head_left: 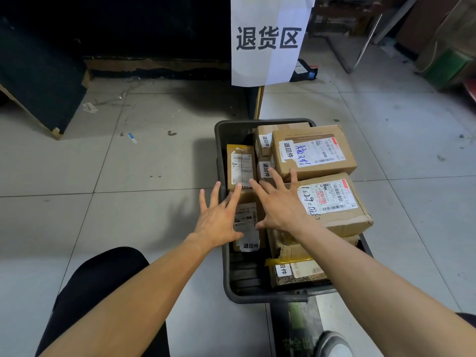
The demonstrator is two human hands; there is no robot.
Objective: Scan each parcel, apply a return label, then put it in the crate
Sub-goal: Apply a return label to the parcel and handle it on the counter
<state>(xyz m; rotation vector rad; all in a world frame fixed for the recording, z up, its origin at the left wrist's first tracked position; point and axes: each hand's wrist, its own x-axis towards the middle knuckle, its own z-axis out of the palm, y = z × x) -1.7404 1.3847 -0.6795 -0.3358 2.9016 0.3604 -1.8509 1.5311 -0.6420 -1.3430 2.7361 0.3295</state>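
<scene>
Both hands are spread wide and hold nothing: the left hand (pixel 219 222) has its fingers fanned over the near-left part of the crate (pixel 226 276), and the right hand (pixel 277 204) is splayed just beside it, toward the crate's middle. Whether the fingertips rest on the cardboard or hover just above it cannot be told. Under and between the two palms lies a small parcel (pixel 248 222) inside the crate, against its left wall, with a white return label (pixel 250 245) at its near end. Farther in along that wall stands another labelled box (pixel 240 166). On the crate's right side larger boxes are stacked, the far one (pixel 314 153) and the near one (pixel 332 202) both carrying shipping slips, and a lower box (pixel 296 274) at the near-right corner shows a label too. Beyond the crate's far rim hangs a paper sign (pixel 269 39). By my reading, this parcel is already scanned, labelled and set down; the crate looks nearly full, and no unprocessed parcel shows nearby.
</scene>
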